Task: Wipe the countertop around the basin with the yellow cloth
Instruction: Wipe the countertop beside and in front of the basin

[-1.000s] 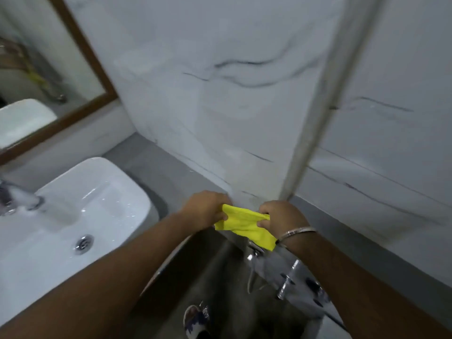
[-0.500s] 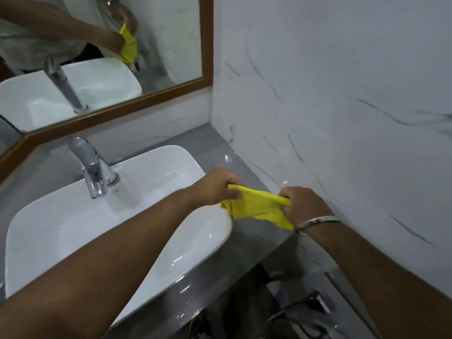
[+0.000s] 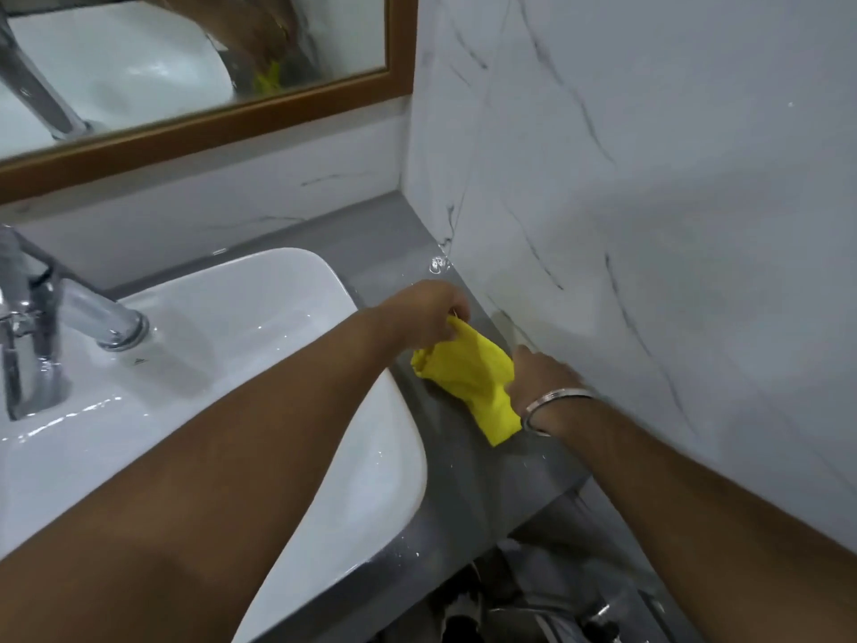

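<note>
Running between the basin (image 3: 361, 438) rim and the marble wall (image 3: 649, 225), the grey countertop (image 3: 468, 471) forms a narrow strip, bare toward the back corner. The left hand (image 3: 426, 313) pinches the cloth's (image 3: 468, 378) upper corner; the right hand (image 3: 542, 378) grips its lower side beside the wall. The cloth is bright yellow, crumpled, stretched between both hands low over the strip.

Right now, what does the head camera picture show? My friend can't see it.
Two hands hold a yellow cloth over the grey countertop, between the white basin and a marble wall. The left hand pinches its top; the right hand grips its side.
</note>
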The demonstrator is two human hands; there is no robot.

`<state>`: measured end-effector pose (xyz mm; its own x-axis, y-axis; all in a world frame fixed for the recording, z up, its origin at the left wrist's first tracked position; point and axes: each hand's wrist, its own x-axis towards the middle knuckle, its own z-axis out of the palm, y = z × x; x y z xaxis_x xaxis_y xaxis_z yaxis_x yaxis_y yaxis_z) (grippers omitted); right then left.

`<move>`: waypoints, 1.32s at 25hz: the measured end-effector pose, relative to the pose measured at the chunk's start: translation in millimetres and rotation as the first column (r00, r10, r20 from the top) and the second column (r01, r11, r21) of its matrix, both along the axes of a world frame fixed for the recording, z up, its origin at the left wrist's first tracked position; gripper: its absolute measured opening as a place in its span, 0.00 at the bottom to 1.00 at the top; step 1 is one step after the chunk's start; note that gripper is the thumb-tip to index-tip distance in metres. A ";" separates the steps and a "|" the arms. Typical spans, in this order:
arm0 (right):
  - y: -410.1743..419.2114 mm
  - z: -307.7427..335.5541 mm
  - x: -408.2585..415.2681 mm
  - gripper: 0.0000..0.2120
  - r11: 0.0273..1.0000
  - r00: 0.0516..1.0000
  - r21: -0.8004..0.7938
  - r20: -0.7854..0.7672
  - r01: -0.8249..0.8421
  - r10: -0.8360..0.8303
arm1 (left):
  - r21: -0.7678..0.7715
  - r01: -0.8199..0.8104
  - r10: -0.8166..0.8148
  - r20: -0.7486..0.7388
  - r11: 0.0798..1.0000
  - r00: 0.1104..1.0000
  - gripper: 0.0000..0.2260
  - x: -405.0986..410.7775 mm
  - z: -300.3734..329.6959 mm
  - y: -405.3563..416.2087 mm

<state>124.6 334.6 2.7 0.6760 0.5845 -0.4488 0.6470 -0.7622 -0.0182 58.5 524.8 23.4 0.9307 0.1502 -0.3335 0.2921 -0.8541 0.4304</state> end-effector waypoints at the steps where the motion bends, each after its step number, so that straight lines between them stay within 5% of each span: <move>1: -0.8 -10.3 2.0 0.14 0.999 0.999 0.019 -0.017 0.033 -0.032 | 0.020 -0.030 0.029 0.018 0.999 0.999 0.16 -1.0 -0.2 1.4; 4: -8.8 -35.5 -7.2 0.12 0.982 0.975 0.181 0.223 -0.049 0.008 | 0.159 -0.145 0.101 0.261 0.977 0.960 0.14 -31.6 9.3 12.5; 6: -15.6 -47.0 -17.7 0.21 0.962 0.934 0.209 0.342 -0.178 0.098 | 0.217 -0.149 0.057 0.381 0.965 0.923 0.19 -64.7 11.3 25.9; 10: -5.6 -76.7 -24.3 0.40 0.927 0.950 0.247 0.204 -0.282 0.235 | 0.325 -0.186 0.095 0.276 0.927 0.957 0.37 -99.7 -8.3 38.1; 15: 34.1 -111.9 -9.8 0.29 0.939 0.978 0.304 0.177 -0.163 0.113 | 0.144 -0.263 0.212 0.298 0.954 0.931 0.48 -115.3 -33.5 25.0; 20: 134.5 -110.2 28.9 0.27 0.908 0.977 0.384 0.192 -0.165 0.096 | 0.137 -0.248 0.196 0.314 0.959 0.929 0.50 -115.8 -32.3 17.1; 24: 179.2 -121.0 17.0 0.26 0.771 0.841 0.337 0.197 -0.540 0.503 | 0.099 -0.264 0.217 0.341 0.959 0.915 0.49 -112.1 -35.2 20.3; 26: 142.0 -113.3 -6.4 0.27 0.718 0.778 0.352 0.048 -0.601 0.627 | 0.105 -0.270 0.224 0.323 0.957 0.920 0.49 -116.1 -34.0 19.8; 29: 95.8 -104.4 -11.6 0.25 0.761 0.885 0.508 0.004 -0.403 0.466 | 0.117 -0.263 0.220 0.292 0.958 0.931 0.49 -116.9 -32.0 20.9; 33: 148.9 -103.9 19.4 0.31 0.911 0.969 0.335 0.130 -0.241 0.209 | 0.114 -0.271 0.230 0.282 0.956 0.931 0.49 -115.2 -32.5 21.7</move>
<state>144.0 483.5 -101.2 0.5359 0.8333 -0.1358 0.8118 -0.5527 -0.1882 -56.7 546.5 -9.1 0.9072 0.4189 -0.0385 0.3989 -0.8275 0.3951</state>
